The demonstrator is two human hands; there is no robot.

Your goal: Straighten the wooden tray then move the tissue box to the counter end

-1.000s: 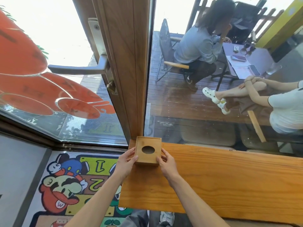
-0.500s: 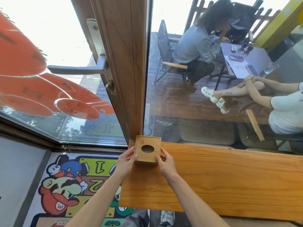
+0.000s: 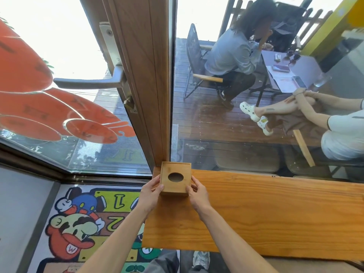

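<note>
With both hands on it, status as follows:
tissue box [image 3: 175, 179]: wooden, oval hole on top, sits at the counter's far-left corner, about 10 o'clock on the slab, against the door frame [image 3: 145, 75].
left hand [image 3: 150, 192]: fingers pressed to the box's left side, at its 9 o'clock.
right hand [image 3: 198, 194]: fingers pressed to the box's right side, at its 3 o'clock.
grip: box pinched between the two hands.
counter [image 3: 266, 211]: wooden slab along the window.
floor mat [image 3: 78, 223]: cartoon print, at 7 o'clock below the counter.
</note>
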